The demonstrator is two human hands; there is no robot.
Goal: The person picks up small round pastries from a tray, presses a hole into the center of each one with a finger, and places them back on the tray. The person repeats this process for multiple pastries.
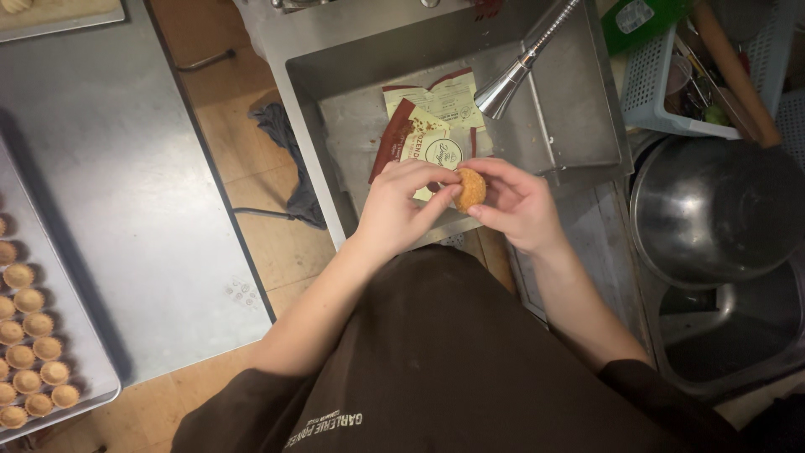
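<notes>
Steel sink [587,126] with torn packets [432,126] under its faucet [520,67] lies below both hands, left hand [398,210] and right hand [520,205] together pinching a round golden pastry [470,190] above the sink's near edge, while small tart shells [29,335] fill a tray [92,369] at the table's left edge.

pastry shell [470,190] between both hands, above sink [587,126] | wrappers [428,126] in sink | tray [92,369] far left
</notes>
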